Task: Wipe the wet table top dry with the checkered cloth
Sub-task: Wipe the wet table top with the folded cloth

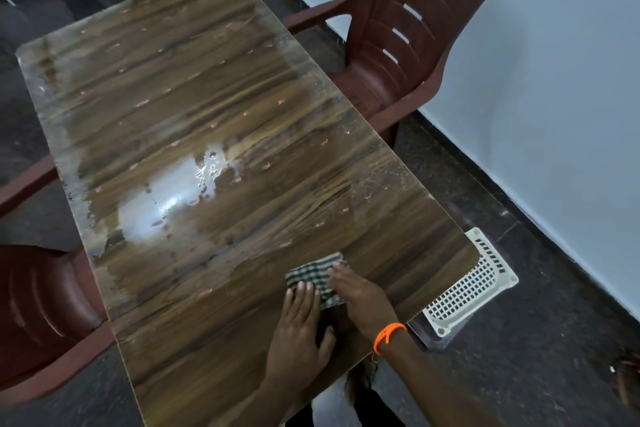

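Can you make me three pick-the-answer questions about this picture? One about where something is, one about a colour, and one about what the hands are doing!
1. Where is the white basket?
A. On the table
B. On the floor by the table's corner
C. On a chair

2. What colour is the band on the right wrist?
A. Orange
B. Blue
C. Green

3. What are the left hand and right hand doing?
A. Holding the cloth in the air
B. Resting in the lap
C. Pressing the cloth flat on the table

Answers:
1. B, it sits on the dark floor beside the near corner.
2. A, the band is bright orange.
3. C, both hands lie with straight fingers on the cloth.
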The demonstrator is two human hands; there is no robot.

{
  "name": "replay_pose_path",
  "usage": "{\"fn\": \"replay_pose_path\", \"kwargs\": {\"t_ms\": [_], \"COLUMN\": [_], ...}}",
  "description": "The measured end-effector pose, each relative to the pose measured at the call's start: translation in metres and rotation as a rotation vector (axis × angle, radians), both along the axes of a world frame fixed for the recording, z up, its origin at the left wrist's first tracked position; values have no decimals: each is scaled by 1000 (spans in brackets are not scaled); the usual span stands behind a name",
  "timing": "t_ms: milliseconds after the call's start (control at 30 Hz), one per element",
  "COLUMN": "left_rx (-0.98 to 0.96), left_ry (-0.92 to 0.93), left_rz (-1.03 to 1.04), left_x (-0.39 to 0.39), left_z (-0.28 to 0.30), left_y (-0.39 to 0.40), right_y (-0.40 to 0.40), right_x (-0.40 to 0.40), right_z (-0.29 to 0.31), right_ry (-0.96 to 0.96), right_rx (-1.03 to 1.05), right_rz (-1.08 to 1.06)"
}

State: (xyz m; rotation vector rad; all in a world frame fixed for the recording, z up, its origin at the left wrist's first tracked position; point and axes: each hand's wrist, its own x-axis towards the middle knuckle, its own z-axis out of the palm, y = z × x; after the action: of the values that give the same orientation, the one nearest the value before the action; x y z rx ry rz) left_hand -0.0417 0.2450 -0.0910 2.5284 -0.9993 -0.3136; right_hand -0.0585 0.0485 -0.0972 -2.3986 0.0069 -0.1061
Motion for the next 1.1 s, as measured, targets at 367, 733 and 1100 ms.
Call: {"fn": "replay_pose_path", "kwargs": {"t_ms": [367,733,1100], "left_rx": [35,91,82], "left_ry": [-78,-70,-89], "left_rz": [-157,-147,-121], "left_x": [78,27,102], "left_z": [5,13,14], "left_y": [-120,-79,-216], "right_y": [-97,-79,-177], "right_x": [46,-9,59], "right_z": [6,3,9], "right_ry": [20,-22,-35], "right_rx": [-47,24,1], "right_rz": [-308,-88,-415]}}
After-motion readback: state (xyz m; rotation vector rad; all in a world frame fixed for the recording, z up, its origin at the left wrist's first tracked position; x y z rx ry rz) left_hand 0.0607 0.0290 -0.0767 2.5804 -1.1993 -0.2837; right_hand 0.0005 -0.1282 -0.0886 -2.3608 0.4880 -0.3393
